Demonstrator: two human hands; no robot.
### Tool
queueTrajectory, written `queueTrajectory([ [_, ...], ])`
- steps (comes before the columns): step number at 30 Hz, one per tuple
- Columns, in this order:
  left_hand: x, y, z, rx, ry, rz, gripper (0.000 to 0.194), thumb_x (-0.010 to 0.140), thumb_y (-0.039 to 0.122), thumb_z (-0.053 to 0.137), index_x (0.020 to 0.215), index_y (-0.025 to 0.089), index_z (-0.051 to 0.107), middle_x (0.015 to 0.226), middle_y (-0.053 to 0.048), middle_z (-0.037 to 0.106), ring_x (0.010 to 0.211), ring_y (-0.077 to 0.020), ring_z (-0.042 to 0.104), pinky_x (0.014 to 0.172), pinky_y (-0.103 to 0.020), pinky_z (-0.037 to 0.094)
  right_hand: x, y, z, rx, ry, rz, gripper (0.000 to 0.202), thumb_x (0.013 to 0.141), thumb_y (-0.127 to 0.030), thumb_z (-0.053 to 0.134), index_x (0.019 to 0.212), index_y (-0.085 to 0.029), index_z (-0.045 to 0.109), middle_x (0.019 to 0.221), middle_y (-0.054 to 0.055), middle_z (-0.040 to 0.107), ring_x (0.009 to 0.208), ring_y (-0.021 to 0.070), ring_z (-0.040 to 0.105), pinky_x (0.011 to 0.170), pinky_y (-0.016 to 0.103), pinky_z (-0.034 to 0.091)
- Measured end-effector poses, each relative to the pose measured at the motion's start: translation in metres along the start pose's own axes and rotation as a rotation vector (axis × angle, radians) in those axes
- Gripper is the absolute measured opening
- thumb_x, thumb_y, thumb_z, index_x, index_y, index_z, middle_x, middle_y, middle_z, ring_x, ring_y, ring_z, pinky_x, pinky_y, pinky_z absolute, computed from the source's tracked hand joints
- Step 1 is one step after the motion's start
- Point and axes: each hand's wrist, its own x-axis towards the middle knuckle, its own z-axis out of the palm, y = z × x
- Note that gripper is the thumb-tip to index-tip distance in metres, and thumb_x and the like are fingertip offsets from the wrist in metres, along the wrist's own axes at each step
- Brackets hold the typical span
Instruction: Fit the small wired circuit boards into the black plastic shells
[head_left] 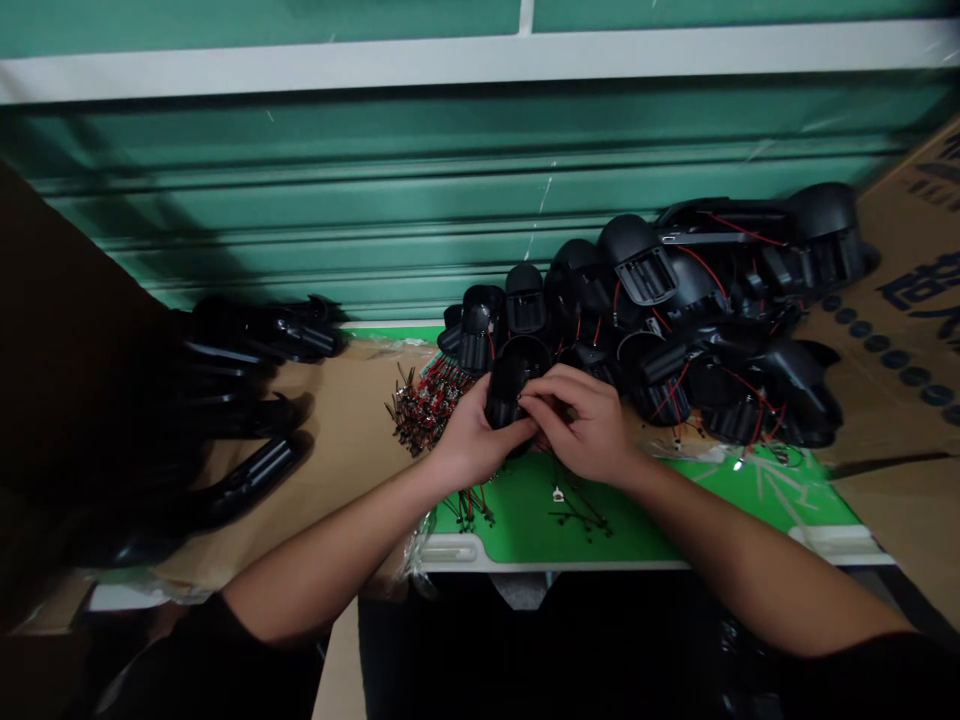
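A black plastic housing (509,382) is held upright over the green table (517,520), with my left hand (475,432) wrapped round its lower left side. My right hand (581,415) is at the housing's right edge, thumb and fingertips pinched together; what they hold, if anything, is too small to make out. Just left of my left hand lies a bundle of red and black wires (427,400) with small dark ends. Below my hands, several loose thin wires and a small white connector (557,494) rest on the green surface.
Black housings with red wires (645,265) are piled at the back right. More black parts (255,480) lie on cardboard (337,400) at the left. A cardboard box (900,300) stands at the right, and a green corrugated wall (375,210) rises behind.
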Motion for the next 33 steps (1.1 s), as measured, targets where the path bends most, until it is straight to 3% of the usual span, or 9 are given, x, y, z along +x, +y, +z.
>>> queueTrajectory([
  [6, 0.002, 0.001, -0.004, -0.232, -0.098, -0.101, 0.040, 0.079, 0.034, 0.086, 0.107, 0.016, 0.064, 0.088, -0.002, 0.070, 0.075, -0.0183, 0.067, 0.076, -0.035, 0.058, 0.000, 0.005, -0.003, -0.024, 0.008, -0.065, 0.014, 0.101, -0.013, 0.063, 0.106, -0.021, 0.073, 0.087, 0.003, 0.066, 0.074, 0.0155, 0.063, 0.066, 0.030, 0.051],
  [14, 0.002, -0.001, -0.006, -0.200, -0.146, -0.064, 0.036, 0.087, 0.034, 0.081, 0.114, 0.016, 0.065, 0.103, -0.006, 0.073, 0.090, -0.0204, 0.070, 0.087, -0.037, 0.059, 0.002, 0.007, -0.006, -0.044, -0.016, -0.090, 0.015, 0.102, -0.012, 0.060, 0.108, -0.020, 0.072, 0.088, 0.004, 0.065, 0.076, 0.0158, 0.062, 0.068, 0.030, 0.052],
  [24, 0.006, 0.002, -0.007, -0.040, 0.026, -0.004, 0.025, 0.084, 0.030, 0.075, 0.100, 0.015, 0.063, 0.088, -0.001, 0.066, 0.083, -0.0155, 0.059, 0.078, -0.029, 0.050, 0.001, 0.000, -0.007, -0.010, -0.049, -0.013, 0.014, 0.101, -0.018, 0.063, 0.112, -0.021, 0.071, 0.099, 0.006, 0.071, 0.079, 0.0168, 0.067, 0.070, 0.032, 0.056],
  [29, 0.003, 0.005, -0.002, -0.118, -0.008, -0.100, 0.028, 0.081, 0.027, 0.073, 0.103, 0.018, 0.060, 0.079, 0.000, 0.065, 0.080, -0.0196, 0.064, 0.071, -0.032, 0.052, -0.003, 0.000, -0.001, -0.041, -0.021, 0.000, 0.008, 0.102, -0.020, 0.064, 0.109, -0.022, 0.068, 0.097, 0.004, 0.068, 0.072, 0.0141, 0.065, 0.063, 0.028, 0.054],
  [33, -0.001, 0.008, 0.003, -0.127, 0.010, -0.113, 0.028, 0.079, 0.025, 0.071, 0.103, 0.018, 0.058, 0.079, 0.000, 0.064, 0.072, -0.0169, 0.061, 0.065, -0.031, 0.050, -0.004, 0.001, 0.001, -0.115, -0.010, -0.084, 0.009, 0.102, -0.015, 0.061, 0.108, -0.022, 0.065, 0.096, 0.005, 0.066, 0.076, 0.0158, 0.065, 0.068, 0.030, 0.055],
])
